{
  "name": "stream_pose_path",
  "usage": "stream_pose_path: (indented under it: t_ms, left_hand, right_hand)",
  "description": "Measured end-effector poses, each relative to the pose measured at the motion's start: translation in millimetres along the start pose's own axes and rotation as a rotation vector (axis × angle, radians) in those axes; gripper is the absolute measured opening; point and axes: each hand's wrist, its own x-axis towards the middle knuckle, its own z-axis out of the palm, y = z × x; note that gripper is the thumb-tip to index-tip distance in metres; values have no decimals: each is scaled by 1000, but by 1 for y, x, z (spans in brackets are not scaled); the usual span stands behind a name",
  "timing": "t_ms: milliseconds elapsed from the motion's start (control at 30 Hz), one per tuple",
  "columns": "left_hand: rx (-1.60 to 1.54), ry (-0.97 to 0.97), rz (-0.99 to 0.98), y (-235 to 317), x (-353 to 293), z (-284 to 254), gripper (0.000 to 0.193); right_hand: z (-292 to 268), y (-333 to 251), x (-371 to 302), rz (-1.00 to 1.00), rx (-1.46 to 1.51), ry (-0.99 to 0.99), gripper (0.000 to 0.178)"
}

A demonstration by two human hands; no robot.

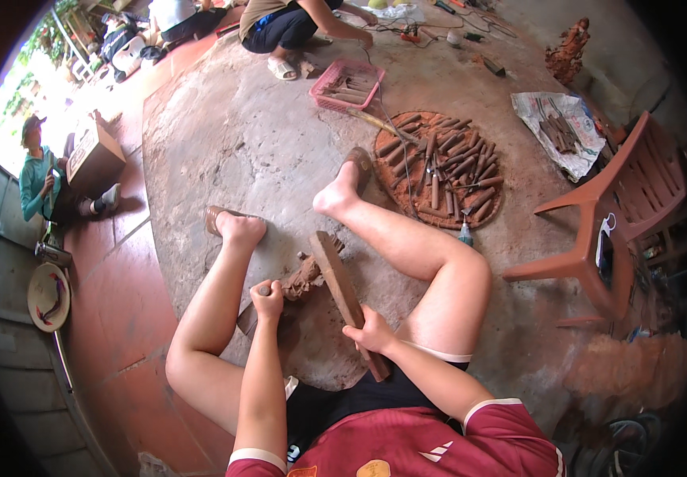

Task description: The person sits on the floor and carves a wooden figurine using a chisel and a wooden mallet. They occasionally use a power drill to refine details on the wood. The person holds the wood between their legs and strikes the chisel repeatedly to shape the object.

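Chisel (265,290) sits clenched in our left hand (268,302); our right hand (371,330) wraps the wooden mallet (343,294). We judge short, square strikes onto the carving (304,278) safest.

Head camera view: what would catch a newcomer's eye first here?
Low in the middle, a person seated on the ground grips a long wooden mallet in the right hand, while the left hand holds a chisel against a small reddish wood carving between the bare legs. Beyond the right foot, a round mat is strewn with many carving tools. At the right stands a red plastic chair.
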Motion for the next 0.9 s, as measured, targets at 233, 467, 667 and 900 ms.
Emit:
stream_pose_path:
  t_ms: [233, 467, 667, 900]
  left_hand:
    - [-52, -36, -41, 16, 2, -5, 30]
    - [-79, -38, -52, 28, -2, -9, 31]
    - [-23, -30, -36, 19, 1, -7, 31]
    - [-152, 168, -71, -7, 7, 3, 32]
  right_hand:
    - [5, 11, 4, -33, -14, -2, 42]
    - [5, 0, 2, -8, 1, -29, 45]
    - [7, 13, 10, -18, 63, -43, 42]
    - [6, -7, 7, 12, 14, -57, 44]
